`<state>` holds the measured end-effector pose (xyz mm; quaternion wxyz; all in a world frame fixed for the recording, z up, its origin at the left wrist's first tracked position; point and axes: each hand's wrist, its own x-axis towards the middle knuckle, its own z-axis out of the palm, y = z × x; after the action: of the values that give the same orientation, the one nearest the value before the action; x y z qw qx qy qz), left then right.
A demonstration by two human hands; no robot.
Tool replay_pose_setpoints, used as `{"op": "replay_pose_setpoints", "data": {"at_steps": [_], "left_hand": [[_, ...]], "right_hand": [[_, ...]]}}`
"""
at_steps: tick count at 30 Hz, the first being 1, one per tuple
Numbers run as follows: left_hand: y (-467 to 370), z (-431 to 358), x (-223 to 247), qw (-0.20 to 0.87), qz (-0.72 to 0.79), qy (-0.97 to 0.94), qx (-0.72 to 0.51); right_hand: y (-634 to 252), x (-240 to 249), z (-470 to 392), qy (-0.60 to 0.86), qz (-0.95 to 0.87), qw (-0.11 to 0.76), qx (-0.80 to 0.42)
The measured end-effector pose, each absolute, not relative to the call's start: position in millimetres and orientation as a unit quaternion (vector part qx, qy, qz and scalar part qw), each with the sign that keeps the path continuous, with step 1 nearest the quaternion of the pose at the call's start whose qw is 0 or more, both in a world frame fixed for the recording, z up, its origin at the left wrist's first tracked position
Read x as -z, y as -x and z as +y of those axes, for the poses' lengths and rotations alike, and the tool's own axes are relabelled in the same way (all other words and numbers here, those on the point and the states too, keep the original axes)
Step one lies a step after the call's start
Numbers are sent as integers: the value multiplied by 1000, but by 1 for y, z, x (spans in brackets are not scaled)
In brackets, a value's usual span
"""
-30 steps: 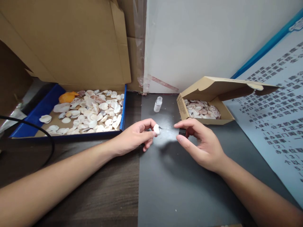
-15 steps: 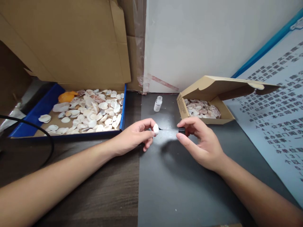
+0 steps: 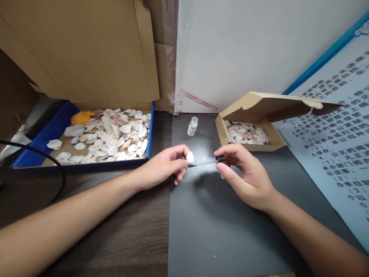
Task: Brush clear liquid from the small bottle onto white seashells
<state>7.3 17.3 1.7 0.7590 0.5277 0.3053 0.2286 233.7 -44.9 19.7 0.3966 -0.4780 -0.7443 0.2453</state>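
Note:
Between thumb and fingers, my left hand (image 3: 168, 166) pinches a small white seashell (image 3: 190, 157) above the grey mat. My right hand (image 3: 245, 175) grips the black cap of a brush applicator (image 3: 220, 159). Its thin clear stem points left, and the dark bristle tip lies at the shell's lower edge; whether it touches the shell or passes in front of it, I cannot tell. Just beyond the hands, a small clear glass bottle (image 3: 192, 127) with a white label stands upright and uncapped.
At the left, a blue-sided cardboard box (image 3: 150, 132) with a raised lid holds many loose shells. A smaller brown box (image 3: 261, 147) with more shells stands at the right. A black cable (image 3: 62, 173) curves over the left side. A printed sheet (image 3: 331, 154) slants along the right.
The brush tip has shifted slightly down and toward me, from the shell's right side to its lower edge. The cap has tilted a little. My left hand and the shell have stayed nearly still.

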Motion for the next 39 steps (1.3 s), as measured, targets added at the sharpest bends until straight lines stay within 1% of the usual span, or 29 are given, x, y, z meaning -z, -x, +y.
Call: {"op": "replay_pose_setpoints", "data": {"at_steps": [5, 10, 15, 19, 24, 28, 32, 35, 39], "left_hand": [[-7, 18, -3, 756, 305, -533, -225], [-7, 18, -3, 757, 309, -532, -221], [-7, 17, -3, 756, 306, -533, -225], [-8, 17, -2, 758, 305, -531, -226], [-8, 18, -2, 763, 298, -524, -231], [-8, 19, -1, 766, 300, -521, -228], [-8, 18, -1, 763, 297, -525, -231], [-8, 18, -1, 764, 300, -521, -232], [-8, 18, -1, 763, 304, -521, -232]], "right_hand": [[-233, -20, -44, 501, -731, 409, -217], [-233, -20, -45, 486, -737, 403, -242], [-233, -20, -45, 500, -728, 415, -220], [-233, -19, -46, 488, -728, 408, -255], [-234, -18, -46, 506, -717, 417, -234], [-233, -19, -45, 488, -724, 414, -256], [-233, -19, -44, 511, -717, 412, -235], [-233, -20, -44, 499, -719, 420, -239], [-233, -20, -45, 500, -725, 406, -245]]}}
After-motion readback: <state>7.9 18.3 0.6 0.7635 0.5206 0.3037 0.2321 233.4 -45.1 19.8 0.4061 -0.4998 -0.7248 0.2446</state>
